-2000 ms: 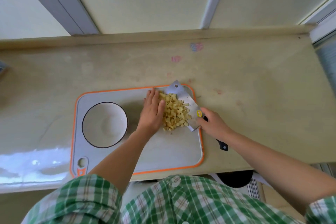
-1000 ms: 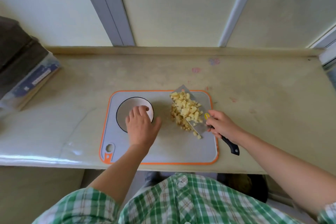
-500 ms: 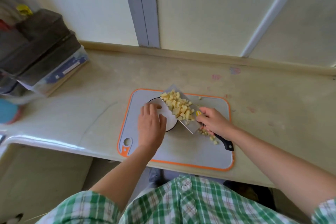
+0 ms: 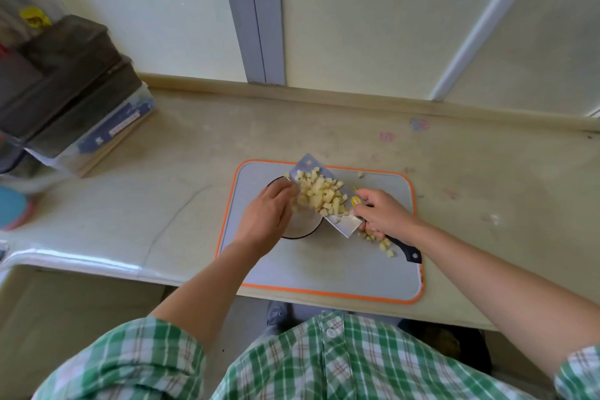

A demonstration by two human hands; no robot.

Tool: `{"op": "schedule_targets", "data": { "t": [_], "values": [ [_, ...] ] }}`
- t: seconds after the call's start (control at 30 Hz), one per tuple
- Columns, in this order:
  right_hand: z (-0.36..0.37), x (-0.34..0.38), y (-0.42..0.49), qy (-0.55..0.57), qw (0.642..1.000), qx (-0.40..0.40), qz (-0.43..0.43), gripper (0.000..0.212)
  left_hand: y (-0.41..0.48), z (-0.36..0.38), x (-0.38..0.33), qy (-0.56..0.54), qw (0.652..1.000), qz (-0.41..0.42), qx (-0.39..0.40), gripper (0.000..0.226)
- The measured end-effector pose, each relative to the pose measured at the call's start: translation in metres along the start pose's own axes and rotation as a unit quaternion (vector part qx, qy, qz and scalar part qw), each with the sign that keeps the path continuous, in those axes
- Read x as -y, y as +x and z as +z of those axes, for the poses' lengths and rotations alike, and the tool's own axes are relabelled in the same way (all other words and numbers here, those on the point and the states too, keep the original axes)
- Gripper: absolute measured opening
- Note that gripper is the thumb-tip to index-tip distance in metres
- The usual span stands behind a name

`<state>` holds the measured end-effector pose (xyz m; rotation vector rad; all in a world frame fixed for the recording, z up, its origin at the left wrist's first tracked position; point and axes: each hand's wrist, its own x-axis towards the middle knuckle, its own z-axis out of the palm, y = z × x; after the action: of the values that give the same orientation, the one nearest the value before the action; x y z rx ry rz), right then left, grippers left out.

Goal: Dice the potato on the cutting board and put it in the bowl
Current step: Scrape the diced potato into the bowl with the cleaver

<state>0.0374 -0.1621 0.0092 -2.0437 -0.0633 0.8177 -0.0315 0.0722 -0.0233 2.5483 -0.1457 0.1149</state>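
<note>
Over bowl (image 4: 303, 230): diced potato (image 4: 319, 194) borne on cleaver (image 4: 343, 225).
Tip pointed far-left, handle gripped by right hand (image 4: 383, 216); left hand (image 4: 266, 214) laid flat against dice.

Daylight is glaring off the near edge of the pale countertop (image 4: 292, 127), cream wall panels (image 4: 162, 10) are rising behind it, and dark stacked boxes (image 4: 65, 81) are sitting far left.

A pale beige countertop (image 4: 194, 172) spans the frame's middle; at the left edge sits a stack of dark boxes (image 4: 65, 75) over a clear container with a blue label (image 4: 120, 120); a blue round object (image 4: 11, 208) lies lower left; a grey vertical strip (image 4: 256, 10) divides the cream wall at the top; pink and blue smudges (image 4: 418, 124) mark the counter at right.
</note>
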Motion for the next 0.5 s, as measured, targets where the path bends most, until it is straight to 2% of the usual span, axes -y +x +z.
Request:
{"op": "schedule_targets", "data": {
  "t": [0.17,0.3,0.37,0.5],
  "values": [
    [0.002,0.003,-0.005,-0.013,1.000,0.001,-0.009,0.031,0.012,-0.003,-0.015,0.004,0.999,-0.032,-0.026,0.044],
    [0.005,0.007,-0.004,-0.037,0.999,0.002,-0.020,0.022,0.024,0.001,-0.023,0.015,0.999,0.017,0.024,0.042],
    [0.004,0.006,-0.003,-0.055,0.998,-0.001,-0.032,0.010,0.020,0.002,-0.017,0.018,0.999,0.006,0.033,0.040],
    [0.002,0.002,0.001,-0.093,0.994,-0.022,-0.057,0.012,0.005,-0.002,-0.008,0.039,0.999,-0.012,0.018,0.054]
  ]
}}
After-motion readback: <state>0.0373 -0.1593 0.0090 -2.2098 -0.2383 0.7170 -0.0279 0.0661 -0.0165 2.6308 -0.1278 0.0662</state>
